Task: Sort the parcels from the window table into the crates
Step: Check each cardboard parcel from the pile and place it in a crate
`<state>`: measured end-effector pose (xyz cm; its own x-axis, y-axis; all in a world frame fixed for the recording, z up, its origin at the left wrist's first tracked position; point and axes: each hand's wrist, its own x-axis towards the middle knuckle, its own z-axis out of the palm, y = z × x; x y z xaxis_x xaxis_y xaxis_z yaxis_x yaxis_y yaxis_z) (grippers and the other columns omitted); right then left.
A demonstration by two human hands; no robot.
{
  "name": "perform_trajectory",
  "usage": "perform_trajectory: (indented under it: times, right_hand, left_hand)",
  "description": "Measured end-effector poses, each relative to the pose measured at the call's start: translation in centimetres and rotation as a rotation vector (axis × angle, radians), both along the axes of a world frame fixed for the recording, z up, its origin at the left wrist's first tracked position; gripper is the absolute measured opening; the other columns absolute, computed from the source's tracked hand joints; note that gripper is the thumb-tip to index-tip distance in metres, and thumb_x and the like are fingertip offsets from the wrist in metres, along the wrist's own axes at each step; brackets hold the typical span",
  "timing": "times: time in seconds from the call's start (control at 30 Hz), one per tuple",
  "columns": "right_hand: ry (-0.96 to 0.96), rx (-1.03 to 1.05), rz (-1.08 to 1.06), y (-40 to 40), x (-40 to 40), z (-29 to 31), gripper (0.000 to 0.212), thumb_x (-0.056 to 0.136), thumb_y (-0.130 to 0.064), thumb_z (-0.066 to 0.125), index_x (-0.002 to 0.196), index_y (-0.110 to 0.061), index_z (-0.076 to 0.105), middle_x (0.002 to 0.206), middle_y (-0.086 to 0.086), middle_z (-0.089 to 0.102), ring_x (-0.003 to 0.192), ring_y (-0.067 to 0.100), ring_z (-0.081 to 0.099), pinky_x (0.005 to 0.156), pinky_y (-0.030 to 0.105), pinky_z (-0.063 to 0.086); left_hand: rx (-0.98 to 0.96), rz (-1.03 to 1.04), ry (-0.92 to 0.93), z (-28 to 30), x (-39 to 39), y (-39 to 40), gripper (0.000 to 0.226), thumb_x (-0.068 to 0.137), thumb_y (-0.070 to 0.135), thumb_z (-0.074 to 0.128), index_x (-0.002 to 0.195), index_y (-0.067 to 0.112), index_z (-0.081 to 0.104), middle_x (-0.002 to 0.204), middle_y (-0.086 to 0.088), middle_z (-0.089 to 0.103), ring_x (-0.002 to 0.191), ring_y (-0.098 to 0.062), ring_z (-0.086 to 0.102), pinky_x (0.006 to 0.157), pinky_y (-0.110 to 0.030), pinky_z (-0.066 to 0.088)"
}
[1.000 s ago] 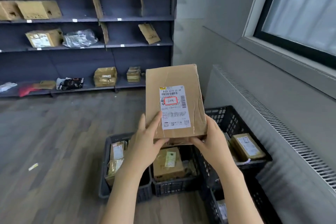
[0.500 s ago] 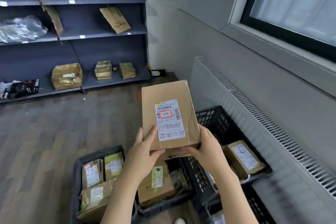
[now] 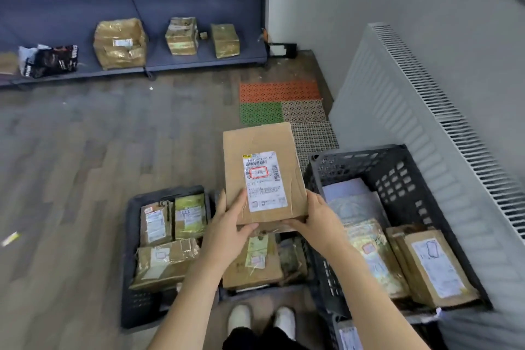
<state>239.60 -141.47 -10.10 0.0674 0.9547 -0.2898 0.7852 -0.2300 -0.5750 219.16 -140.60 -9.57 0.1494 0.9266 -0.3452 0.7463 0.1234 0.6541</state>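
I hold a flat brown cardboard parcel with a white shipping label, face up, above the crates. My left hand grips its lower left corner with the thumb on top. My right hand holds its lower right corner from the side and below. Under it stand three dark plastic crates: a left crate with several taped parcels, a middle crate with a brown parcel, and a taller right crate holding envelopes and boxes.
A blue shelf unit along the back wall carries several taped parcels. Coloured floor mats lie ahead of the crates. A white radiator runs along the right wall. My shoes stand just before the crates.
My view has tilted down and the crates now fill the lower frame. The parcel has come lower and a little forward, still held by both hands.
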Motion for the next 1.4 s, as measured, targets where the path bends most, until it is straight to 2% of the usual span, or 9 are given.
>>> perform_trajectory:
  times: [0.27, 0.63, 0.73, 0.9, 1.0, 1.1, 1.2, 1.3, 1.4]
  right_hand:
    - [-0.089, -0.147, 0.041, 1.4, -3.0, -14.1, 0.053, 0.091, -0.031, 0.062, 0.135, -0.011, 0.041, 0.135, 0.003, 0.048, 0.116, 0.023, 0.052, 0.075, 0.033, 0.045]
    - [-0.177, -0.321, -0.026, -1.0, -8.2, -28.7, 0.054, 0.093, -0.042, 0.053, 0.135, -0.011, 0.038, 0.133, 0.001, 0.048, 0.122, 0.021, 0.045, 0.070, 0.031, 0.039]
    - [-0.218, -0.342, -0.032, -1.8, -9.9, -30.3, 0.055, 0.096, -0.045, 0.046, 0.137, -0.009, 0.036, 0.139, 0.003, 0.044, 0.126, 0.022, 0.042, 0.081, 0.033, 0.045]
    - [-0.152, -0.363, 0.169, 0.5, -12.8, -31.4, 0.062, 0.102, -0.036, 0.036, 0.153, -0.013, 0.012, 0.159, 0.001, 0.019, 0.144, 0.020, 0.021, 0.113, 0.033, 0.024]
    - [-0.204, -0.325, 0.240, 2.9, -12.1, -32.0, 0.048, 0.100, -0.027, 0.042, 0.145, -0.013, 0.035, 0.144, 0.004, 0.044, 0.132, 0.025, 0.041, 0.098, 0.033, 0.039]
    - [-0.334, -0.070, 0.183, 5.0, -9.4, -32.2, 0.038, 0.071, -0.008, 0.074, 0.107, -0.004, 0.062, 0.100, 0.014, 0.063, 0.091, 0.037, 0.061, 0.070, 0.037, 0.051]
    - [-0.463, -0.057, 0.169, 6.9, -6.2, -33.2, 0.074, 0.059, -0.009, 0.082, 0.125, -0.004, 0.049, 0.125, 0.023, 0.054, 0.112, 0.043, 0.053, 0.087, 0.051, 0.050]
    - [-0.567, -0.165, 0.371, 8.6, -4.7, -34.0, 0.102, 0.076, -0.026, 0.075, 0.153, -0.017, 0.008, 0.157, 0.023, 0.009, 0.144, 0.042, 0.013, 0.113, 0.054, 0.021]
    - [-0.525, -0.297, 0.500, 10.5, -5.3, -34.8, 0.099, 0.093, -0.024, 0.057, 0.147, -0.025, -0.026, 0.154, 0.013, -0.029, 0.143, 0.036, -0.021, 0.117, 0.049, 0.000]
  left_hand:
    - [-0.079, -0.037, 0.032, -12.9, -3.3, 2.9, 0.081, 0.088, 0.018, 0.067, 0.148, 0.042, 0.018, 0.148, 0.021, -0.015, 0.140, -0.012, 0.027, 0.110, -0.031, 0.027]
    - [-0.209, -0.229, 0.017, -29.3, -8.5, 5.0, 0.087, 0.083, 0.004, 0.069, 0.143, 0.046, 0.023, 0.159, 0.015, -0.007, 0.140, -0.016, 0.030, 0.108, -0.028, 0.030]
    - [-0.197, -0.333, -0.007, -30.7, -8.6, 8.0, 0.084, 0.083, -0.007, 0.062, 0.141, 0.045, 0.028, 0.154, 0.022, -0.012, 0.145, -0.016, 0.018, 0.113, -0.038, 0.033]
    - [0.012, -0.490, 0.456, -30.2, -7.3, 14.3, 0.083, 0.083, -0.012, 0.047, 0.146, 0.038, 0.028, 0.158, 0.008, -0.015, 0.147, -0.021, -0.002, 0.118, -0.045, 0.000]
    - [-0.094, -0.478, 0.559, -31.4, -7.1, 15.8, 0.065, 0.091, 0.008, 0.051, 0.149, 0.029, 0.029, 0.160, -0.001, -0.014, 0.147, -0.024, -0.001, 0.117, -0.048, 0.009]
    - [-0.214, -0.447, 0.565, -32.4, -6.4, 14.6, 0.066, 0.096, 0.057, 0.034, 0.152, 0.027, 0.016, 0.160, -0.005, -0.015, 0.147, -0.029, -0.002, 0.116, -0.054, 0.012]
    - [-0.368, -0.446, 0.550, -33.7, -5.8, 12.3, 0.101, 0.079, 0.077, 0.044, 0.150, 0.034, -0.013, 0.154, -0.006, -0.032, 0.144, -0.036, -0.016, 0.115, -0.060, 0.005]
    - [-0.364, -0.410, 0.621, -35.6, -5.7, 10.6, 0.109, 0.085, 0.055, 0.059, 0.138, 0.038, -0.035, 0.145, -0.012, -0.045, 0.142, -0.045, -0.016, 0.115, -0.059, 0.011]
    - [-0.291, -0.344, 0.622, -37.1, -5.6, 10.6, 0.115, 0.091, 0.026, 0.062, 0.125, 0.039, -0.047, 0.141, -0.014, -0.050, 0.142, -0.048, -0.006, 0.116, -0.052, 0.021]
